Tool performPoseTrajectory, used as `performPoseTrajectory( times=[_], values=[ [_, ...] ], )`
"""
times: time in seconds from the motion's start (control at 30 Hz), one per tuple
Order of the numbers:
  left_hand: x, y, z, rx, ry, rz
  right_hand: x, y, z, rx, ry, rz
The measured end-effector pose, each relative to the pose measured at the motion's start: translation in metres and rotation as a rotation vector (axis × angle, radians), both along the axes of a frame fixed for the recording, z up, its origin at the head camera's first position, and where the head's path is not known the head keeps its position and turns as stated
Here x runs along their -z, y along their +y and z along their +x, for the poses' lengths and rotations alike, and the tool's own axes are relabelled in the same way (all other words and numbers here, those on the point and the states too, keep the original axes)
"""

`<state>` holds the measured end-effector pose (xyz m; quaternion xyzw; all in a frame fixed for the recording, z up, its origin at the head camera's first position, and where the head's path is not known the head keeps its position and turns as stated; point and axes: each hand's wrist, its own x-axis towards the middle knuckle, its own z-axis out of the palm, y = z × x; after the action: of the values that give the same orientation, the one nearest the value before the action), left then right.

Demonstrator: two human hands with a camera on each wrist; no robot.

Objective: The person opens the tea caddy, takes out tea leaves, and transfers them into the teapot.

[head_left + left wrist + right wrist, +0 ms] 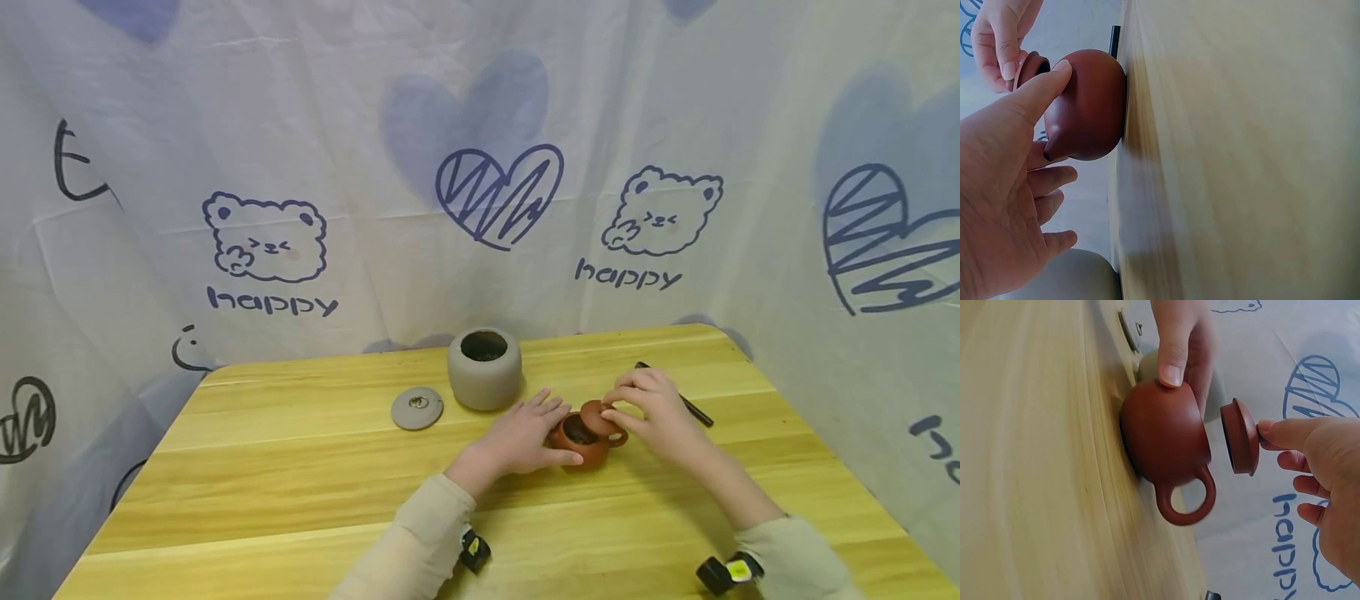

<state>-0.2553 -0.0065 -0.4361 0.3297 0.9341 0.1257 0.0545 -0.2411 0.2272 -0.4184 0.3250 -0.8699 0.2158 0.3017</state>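
A reddish-brown clay teapot stands upright on the table, its top uncovered and dark inside. My left hand holds its body, the thumb on the near side and the fingers round by the spout. By its knob, my right hand pinches the round teapot lid between thumb and fingertips. The lid is tilted, raised just off the opening on the side of the looped handle. Part of the teapot's far side is hidden by my left hand.
Behind my left hand stands a grey round jar without its cover, something dark inside. Its flat grey lid with a small ring lies to the left. A thin black stick lies beyond my right hand. Printed cloth hangs behind the table.
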Motion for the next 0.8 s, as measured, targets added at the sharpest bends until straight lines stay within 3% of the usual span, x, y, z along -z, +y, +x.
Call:
performPoseTrajectory(
  times=[0.23,0.8],
  values=[
    [0.003,-0.001,-0.001,0.0,0.008,0.0,0.003,-0.01,-0.001,0.012,-0.044,0.031],
    [0.006,0.0,-0.002,-0.008,0.046,-0.008,0.009,-0.021,-0.003,-0.006,-0.025,0.047]
  ],
)
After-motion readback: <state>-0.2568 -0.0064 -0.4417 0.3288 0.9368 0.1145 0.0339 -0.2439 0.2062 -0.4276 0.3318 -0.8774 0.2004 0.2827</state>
